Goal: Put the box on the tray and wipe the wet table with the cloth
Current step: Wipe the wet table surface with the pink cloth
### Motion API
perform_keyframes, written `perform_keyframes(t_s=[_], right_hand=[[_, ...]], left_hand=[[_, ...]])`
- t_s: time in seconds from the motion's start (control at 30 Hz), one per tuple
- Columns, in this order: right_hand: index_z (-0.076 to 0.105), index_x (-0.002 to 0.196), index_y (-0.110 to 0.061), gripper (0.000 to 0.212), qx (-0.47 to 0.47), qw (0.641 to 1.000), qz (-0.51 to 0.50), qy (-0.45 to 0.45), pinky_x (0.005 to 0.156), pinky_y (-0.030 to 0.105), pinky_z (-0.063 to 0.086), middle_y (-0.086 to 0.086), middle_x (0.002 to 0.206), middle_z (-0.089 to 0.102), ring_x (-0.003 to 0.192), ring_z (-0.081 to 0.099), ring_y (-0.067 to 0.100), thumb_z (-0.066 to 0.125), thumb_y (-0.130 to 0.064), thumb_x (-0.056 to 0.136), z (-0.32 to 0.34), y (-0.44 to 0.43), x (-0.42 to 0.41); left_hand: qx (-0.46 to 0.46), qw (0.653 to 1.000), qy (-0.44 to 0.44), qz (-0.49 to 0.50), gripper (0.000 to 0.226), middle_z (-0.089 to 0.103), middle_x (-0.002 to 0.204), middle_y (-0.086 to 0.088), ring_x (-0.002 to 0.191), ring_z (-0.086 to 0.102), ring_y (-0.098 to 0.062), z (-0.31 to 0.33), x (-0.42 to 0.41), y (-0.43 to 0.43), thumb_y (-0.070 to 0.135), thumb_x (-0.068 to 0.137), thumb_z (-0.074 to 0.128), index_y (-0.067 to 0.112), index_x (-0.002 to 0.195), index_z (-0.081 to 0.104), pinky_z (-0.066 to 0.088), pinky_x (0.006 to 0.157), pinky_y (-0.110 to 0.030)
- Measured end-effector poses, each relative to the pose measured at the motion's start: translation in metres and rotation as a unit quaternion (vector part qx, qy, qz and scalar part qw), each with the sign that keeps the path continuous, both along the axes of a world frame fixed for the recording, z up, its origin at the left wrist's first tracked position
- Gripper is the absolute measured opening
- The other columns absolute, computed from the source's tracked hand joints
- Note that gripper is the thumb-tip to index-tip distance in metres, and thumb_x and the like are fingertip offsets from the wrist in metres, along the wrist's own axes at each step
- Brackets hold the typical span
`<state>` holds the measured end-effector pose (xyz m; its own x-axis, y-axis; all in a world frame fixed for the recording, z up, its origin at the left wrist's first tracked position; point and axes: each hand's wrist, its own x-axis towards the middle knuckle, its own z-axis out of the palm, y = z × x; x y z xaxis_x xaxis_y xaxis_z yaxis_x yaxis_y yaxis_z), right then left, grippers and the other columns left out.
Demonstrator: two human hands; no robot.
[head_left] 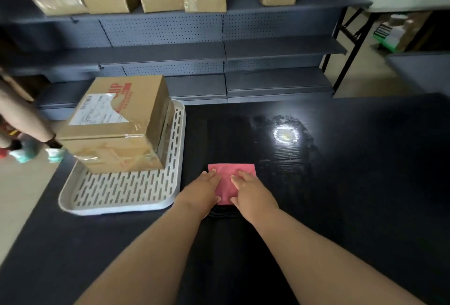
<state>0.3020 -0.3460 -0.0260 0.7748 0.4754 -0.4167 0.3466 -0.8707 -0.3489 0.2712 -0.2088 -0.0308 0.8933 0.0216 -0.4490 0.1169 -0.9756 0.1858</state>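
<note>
Hands: left hand (pixel 207 186) and right hand (pixel 248 189) lie flat, fingers spread, pressing the cloth rather than pinching it, probably to drive a wiping stroke.
Cloth: pink cloth (pixel 230 179), folded, mid-table toward the near edge.
Wet patch: sheen (pixel 285 134) beyond the cloth, toward the far edge, apparently unwiped.
Box: box (pixel 117 124) sits on the tray's (pixel 121 197) far half, at the table's (pixel 365 183) left edge, clear of the wiping.

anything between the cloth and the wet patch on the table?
Nothing visible. The pink cloth lies flat under the left hand and right hand; the wet patch is ahead and to the right across bare table. The box sits on the tray, off to the left.
</note>
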Motion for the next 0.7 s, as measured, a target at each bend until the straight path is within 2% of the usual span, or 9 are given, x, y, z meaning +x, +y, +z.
perform_keyframes(t_s=[0.2, 0.33, 0.5, 0.7], right_hand=[[0.02, 0.153, -0.018, 0.063, 0.024, 0.999, 0.047, -0.006, 0.12, 0.037, 0.023, 0.0, 0.162, 0.012, 0.15, 0.009, 0.019, 0.05, -0.024, 0.098, -0.008, -0.026, -0.11], [0.021, 0.153, -0.019, 0.063, 0.027, 0.998, 0.054, -0.005, 0.12, 0.036, 0.023, -0.001, 0.162, 0.013, 0.15, 0.009, 0.019, 0.051, -0.024, 0.098, -0.011, -0.054, -0.159], [0.022, 0.153, -0.021, 0.062, 0.022, 0.999, 0.034, 0.0, 0.122, 0.034, 0.02, -0.003, 0.162, 0.013, 0.15, 0.009, 0.016, 0.051, -0.023, 0.098, -0.003, -0.101, -0.187], [0.023, 0.152, -0.019, 0.063, 0.006, 1.0, -0.004, 0.005, 0.122, 0.032, 0.019, -0.002, 0.162, 0.015, 0.15, 0.012, 0.015, 0.053, -0.023, 0.097, 0.002, -0.14, -0.193]], left_hand=[[-0.005, 0.999, -0.003, 0.048, 0.067, 0.002, 0.162, 0.001, 0.15, 0.006, -0.017, 0.003, -0.126, -0.03, 0.027, 0.1, 0.047, 0.02, 0.154, 0.008, 0.018, 0.119, -0.03], [-0.006, 0.999, -0.002, 0.043, 0.066, 0.002, 0.162, 0.001, 0.15, 0.005, -0.016, 0.005, -0.178, -0.056, 0.027, 0.1, 0.047, 0.02, 0.154, 0.01, 0.016, 0.119, -0.028], [-0.006, 1.0, 0.002, 0.015, 0.066, 0.003, 0.162, 0.0, 0.15, 0.007, -0.018, 0.003, -0.199, -0.101, 0.028, 0.099, 0.049, 0.019, 0.153, 0.013, 0.02, 0.12, -0.033], [-0.009, 1.0, -0.01, -0.021, 0.064, 0.005, 0.162, -0.003, 0.149, 0.009, -0.022, 0.004, -0.196, -0.143, 0.022, 0.099, 0.049, 0.015, 0.153, 0.016, 0.017, 0.118, -0.033]])
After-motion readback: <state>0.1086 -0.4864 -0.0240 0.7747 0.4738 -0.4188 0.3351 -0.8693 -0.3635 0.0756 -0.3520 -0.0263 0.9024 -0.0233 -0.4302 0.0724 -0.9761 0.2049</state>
